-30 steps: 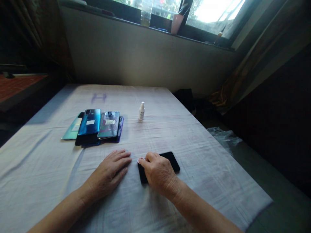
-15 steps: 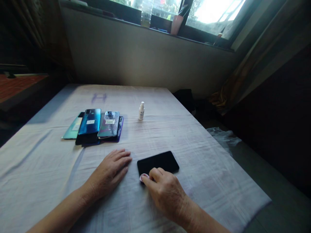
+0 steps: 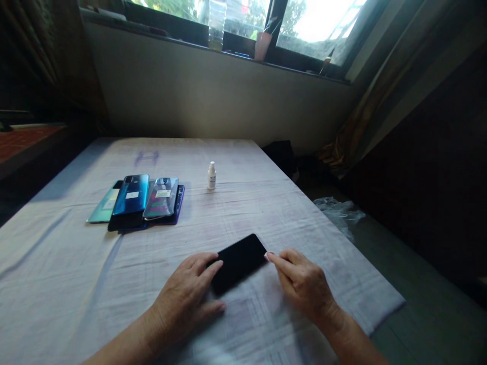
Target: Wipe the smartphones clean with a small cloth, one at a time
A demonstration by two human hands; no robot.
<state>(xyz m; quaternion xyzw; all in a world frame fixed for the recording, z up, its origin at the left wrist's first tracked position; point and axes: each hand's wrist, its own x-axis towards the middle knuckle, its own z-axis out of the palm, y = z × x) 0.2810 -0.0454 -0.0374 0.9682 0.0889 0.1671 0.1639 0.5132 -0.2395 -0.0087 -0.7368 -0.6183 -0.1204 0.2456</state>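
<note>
A black phone (image 3: 239,261) lies slanted on the white cloth near the table's front edge. My left hand (image 3: 190,299) grips its near left end, fingers on top and thumb beside it. My right hand (image 3: 304,284) pinches the phone's far right corner with its fingertips. The small pink pad seen earlier does not show. A small white dropper bottle (image 3: 211,175) stands upright further back, apart from both hands.
A pile of several phones (image 3: 140,203), backs up, lies at the middle left of the clothed table (image 3: 57,263). The table's right edge drops to a dark floor with a plastic bag (image 3: 335,210). A bottle (image 3: 216,23) and cup (image 3: 262,45) stand on the window sill.
My left hand moved right from the cloth onto the phone's left end. My right hand left the front edge with the pad and went to the right corner. The phone turned slantwise.
</note>
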